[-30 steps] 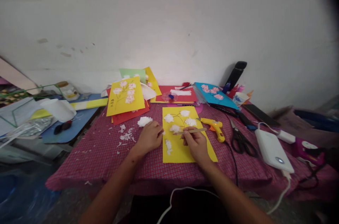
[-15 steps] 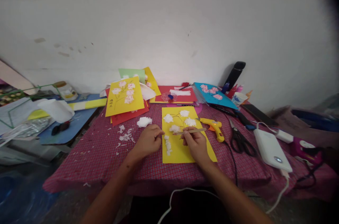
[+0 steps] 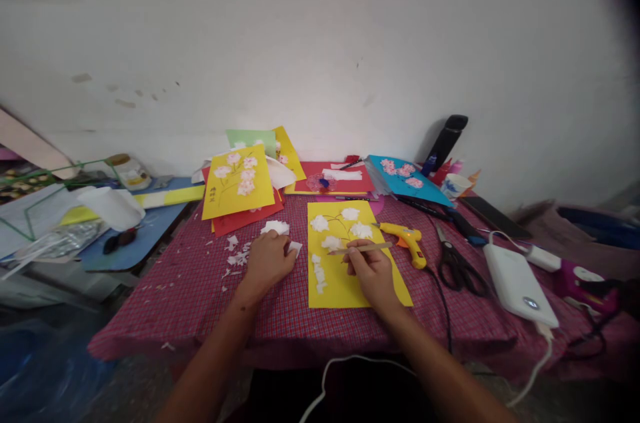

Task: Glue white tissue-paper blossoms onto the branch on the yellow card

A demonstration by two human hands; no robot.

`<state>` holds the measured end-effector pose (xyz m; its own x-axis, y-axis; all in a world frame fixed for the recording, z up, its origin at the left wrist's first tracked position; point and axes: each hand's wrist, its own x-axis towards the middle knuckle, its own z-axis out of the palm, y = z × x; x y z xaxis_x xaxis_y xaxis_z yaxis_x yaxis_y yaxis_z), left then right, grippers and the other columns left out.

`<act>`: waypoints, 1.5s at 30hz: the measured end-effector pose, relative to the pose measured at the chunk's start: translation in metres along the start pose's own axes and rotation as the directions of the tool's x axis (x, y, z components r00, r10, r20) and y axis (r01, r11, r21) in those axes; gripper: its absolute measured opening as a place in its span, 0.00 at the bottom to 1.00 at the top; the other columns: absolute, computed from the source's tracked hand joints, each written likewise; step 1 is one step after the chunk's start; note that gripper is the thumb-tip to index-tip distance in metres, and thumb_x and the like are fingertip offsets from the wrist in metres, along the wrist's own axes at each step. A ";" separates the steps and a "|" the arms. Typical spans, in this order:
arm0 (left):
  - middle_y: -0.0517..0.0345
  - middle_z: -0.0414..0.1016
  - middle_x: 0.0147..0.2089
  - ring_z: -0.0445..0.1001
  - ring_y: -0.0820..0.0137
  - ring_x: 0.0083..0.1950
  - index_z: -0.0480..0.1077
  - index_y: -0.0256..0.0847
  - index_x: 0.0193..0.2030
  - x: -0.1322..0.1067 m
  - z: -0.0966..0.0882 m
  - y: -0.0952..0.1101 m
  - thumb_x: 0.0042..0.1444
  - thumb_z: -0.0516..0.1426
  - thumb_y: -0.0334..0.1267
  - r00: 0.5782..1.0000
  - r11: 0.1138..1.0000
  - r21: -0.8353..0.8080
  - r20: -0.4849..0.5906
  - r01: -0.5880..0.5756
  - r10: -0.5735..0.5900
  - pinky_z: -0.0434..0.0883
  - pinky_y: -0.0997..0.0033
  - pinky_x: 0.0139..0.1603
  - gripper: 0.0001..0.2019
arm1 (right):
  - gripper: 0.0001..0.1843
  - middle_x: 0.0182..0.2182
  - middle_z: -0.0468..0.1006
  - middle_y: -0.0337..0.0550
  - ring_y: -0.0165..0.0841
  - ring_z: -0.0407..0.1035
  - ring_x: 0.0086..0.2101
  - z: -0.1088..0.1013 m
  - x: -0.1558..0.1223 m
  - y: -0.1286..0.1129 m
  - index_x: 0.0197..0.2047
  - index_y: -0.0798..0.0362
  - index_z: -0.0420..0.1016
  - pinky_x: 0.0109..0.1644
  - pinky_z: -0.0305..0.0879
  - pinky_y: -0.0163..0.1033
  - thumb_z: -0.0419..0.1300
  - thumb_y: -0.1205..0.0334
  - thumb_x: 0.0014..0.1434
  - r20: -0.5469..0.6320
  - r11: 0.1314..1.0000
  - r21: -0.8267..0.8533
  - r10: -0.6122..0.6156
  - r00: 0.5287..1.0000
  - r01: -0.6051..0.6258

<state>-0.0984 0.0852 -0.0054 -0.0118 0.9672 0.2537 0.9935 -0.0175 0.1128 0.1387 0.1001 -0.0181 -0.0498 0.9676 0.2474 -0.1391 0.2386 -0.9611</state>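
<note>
A yellow sheet (image 3: 345, 289) lies in front of me, with white crumpled-paper flowers (image 3: 360, 230) on drawn stems and a column of small white paper bits (image 3: 318, 273) at its left. My right hand (image 3: 371, 269) rests over the sheet, its fingers closed on a thin wooden stick (image 3: 375, 247) that lies nearly level. To the left of the sheet, my left hand (image 3: 270, 261) is at the white paper pile (image 3: 275, 227), fingers bent together. A white paper piece (image 3: 295, 248) shows at its thumb; the fingertips are partly hidden.
A yellow glue gun (image 3: 407, 237), black scissors (image 3: 457, 266) and a white power bank (image 3: 520, 286) lie to the right. Finished flower cards (image 3: 235, 193) are stacked at the back left, beside paper scraps (image 3: 239, 256). A blue card (image 3: 415, 189) leans at the back right.
My left hand has moved left from the yellow sheet's edge to the white paper pile, where a paper piece now shows at its thumb. My right hand stays with the stick. The view shifted slightly.
</note>
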 end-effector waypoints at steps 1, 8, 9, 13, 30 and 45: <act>0.49 0.73 0.36 0.71 0.59 0.40 0.73 0.40 0.33 0.000 0.000 0.000 0.60 0.55 0.45 1.000 1.000 -0.014 0.001 -0.010 0.010 0.63 0.62 0.43 0.12 | 0.12 0.25 0.75 0.37 0.27 0.66 0.20 0.000 0.000 0.000 0.38 0.52 0.73 0.23 0.65 0.33 0.63 0.52 0.60 0.001 1.000 0.000 0.000 1.000 0.000; 0.48 0.74 0.44 0.70 0.57 0.47 0.75 0.41 0.50 0.000 0.005 0.000 0.58 0.55 0.36 0.998 0.991 -0.113 0.000 -0.065 0.066 0.63 0.60 0.49 0.14 | 0.12 0.25 0.75 0.37 0.27 0.66 0.20 0.000 -0.001 0.000 0.38 0.52 0.73 0.23 0.64 0.33 0.63 0.52 0.60 0.002 1.000 -0.017 -0.005 1.000 0.005; 0.47 0.73 0.46 0.70 0.56 0.49 0.74 0.42 0.54 0.001 0.006 0.001 0.56 0.55 0.35 0.997 0.991 -0.114 0.004 -0.072 0.073 0.63 0.60 0.50 0.18 | 0.12 0.25 0.75 0.37 0.27 0.66 0.20 0.000 0.000 0.000 0.37 0.52 0.73 0.23 0.65 0.33 0.63 0.52 0.60 0.004 1.000 -0.019 -0.004 1.000 0.004; 0.47 0.72 0.46 0.69 0.56 0.49 0.76 0.41 0.49 0.004 0.008 0.002 0.51 0.56 0.32 0.998 0.993 -0.102 0.026 -0.056 0.059 0.63 0.59 0.50 0.17 | 0.12 0.25 0.76 0.38 0.27 0.67 0.20 0.000 0.000 0.000 0.38 0.53 0.73 0.23 0.65 0.33 0.63 0.52 0.60 0.012 1.000 -0.022 0.004 1.000 -0.004; 0.59 0.74 0.31 0.72 0.68 0.33 0.71 0.41 0.31 0.008 0.006 0.004 0.50 0.54 0.31 0.986 0.777 -0.626 -0.074 0.072 -0.150 0.66 0.69 0.36 0.05 | 0.10 0.28 0.78 0.40 0.27 0.67 0.21 -0.002 -0.002 0.001 0.41 0.52 0.73 0.26 0.66 0.34 0.62 0.54 0.62 0.069 0.999 -0.032 -0.023 0.997 0.026; 0.61 0.74 0.28 0.69 0.75 0.25 0.73 0.38 0.34 0.003 0.007 0.028 0.49 0.60 0.35 0.973 0.178 -0.956 0.228 0.232 -0.046 0.65 0.76 0.28 0.05 | 0.12 0.35 0.81 0.43 0.30 0.70 0.24 0.000 -0.005 -0.003 0.45 0.51 0.76 0.29 0.69 0.36 0.58 0.53 0.66 0.287 0.996 -0.069 -0.040 0.957 0.062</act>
<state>-0.0700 0.0889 -0.0080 -0.0315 0.9992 0.0226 0.0652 -0.0205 0.9977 0.1394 0.0949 -0.0167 -0.3262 0.8930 0.3101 -0.0737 0.3030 -0.9501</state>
